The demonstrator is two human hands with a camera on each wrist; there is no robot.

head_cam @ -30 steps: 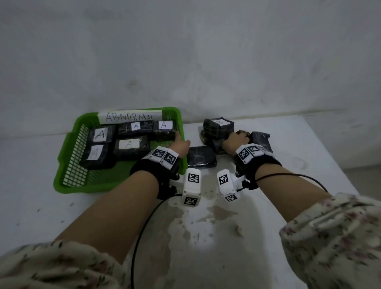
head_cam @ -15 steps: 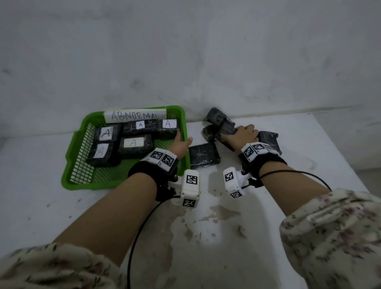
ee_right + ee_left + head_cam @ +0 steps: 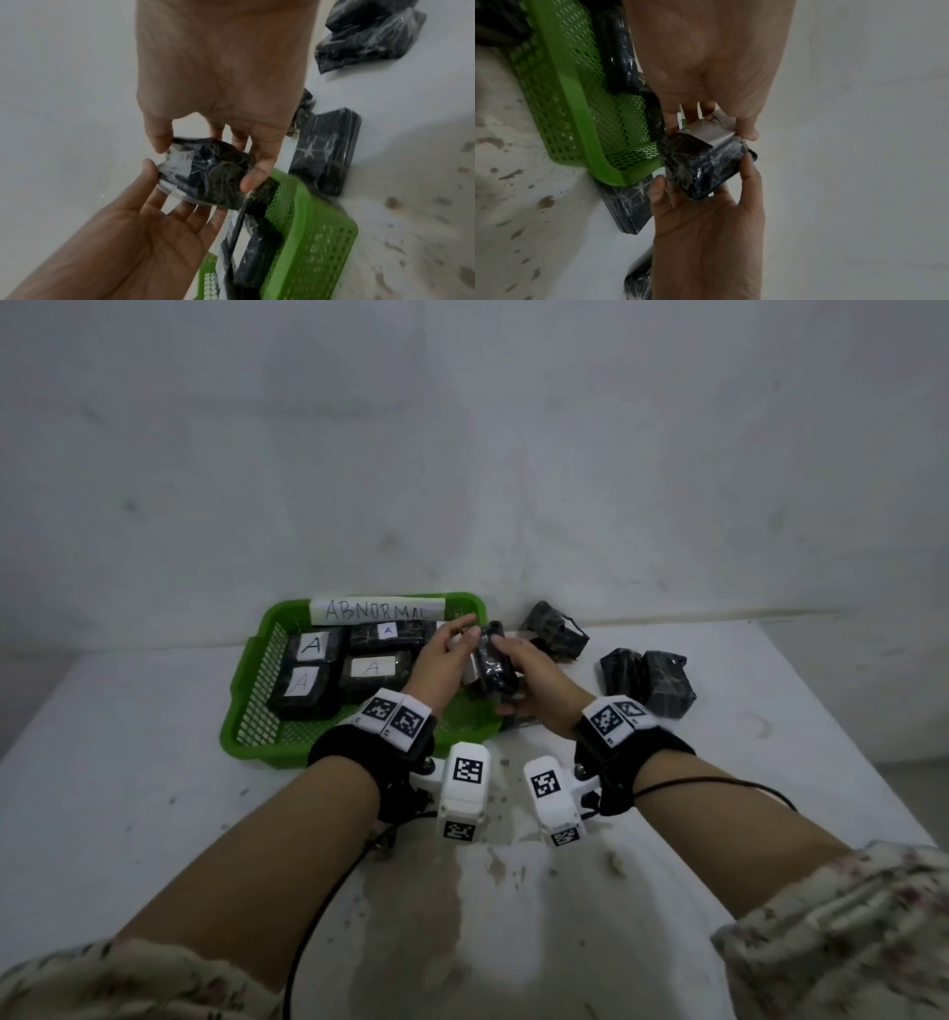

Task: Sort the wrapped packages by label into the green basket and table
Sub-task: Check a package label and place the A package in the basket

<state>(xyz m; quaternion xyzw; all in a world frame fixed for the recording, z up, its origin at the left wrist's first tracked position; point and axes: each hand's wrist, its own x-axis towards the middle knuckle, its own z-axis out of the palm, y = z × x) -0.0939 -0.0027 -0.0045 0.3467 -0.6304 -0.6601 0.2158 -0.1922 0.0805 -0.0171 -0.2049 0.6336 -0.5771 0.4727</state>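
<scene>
A black wrapped package (image 3: 490, 667) hangs over the right edge of the green basket (image 3: 241, 706), which carries an "ABNORMAL" sign. My right hand (image 3: 513, 677) grips it, thumb on one side and fingers on the other (image 3: 257, 172). My left hand (image 3: 462, 631) meets it with straight fingers under it and the thumb touching its labelled end (image 3: 746, 132). The package (image 3: 703, 168) has a white label, its letter mostly covered. Several packages marked "A" (image 3: 372, 667) lie in the basket.
Three black packages lie on the white table: one by the wall (image 3: 557, 631) and two at the right (image 3: 647, 680). A flat package (image 3: 628, 209) lies against the basket's right side under my hands. A wall stands close behind. The table is stained in front.
My right hand has lifted a package from the pile and carried it left to the basket's edge. My left hand has left the basket rim and risen to meet it.
</scene>
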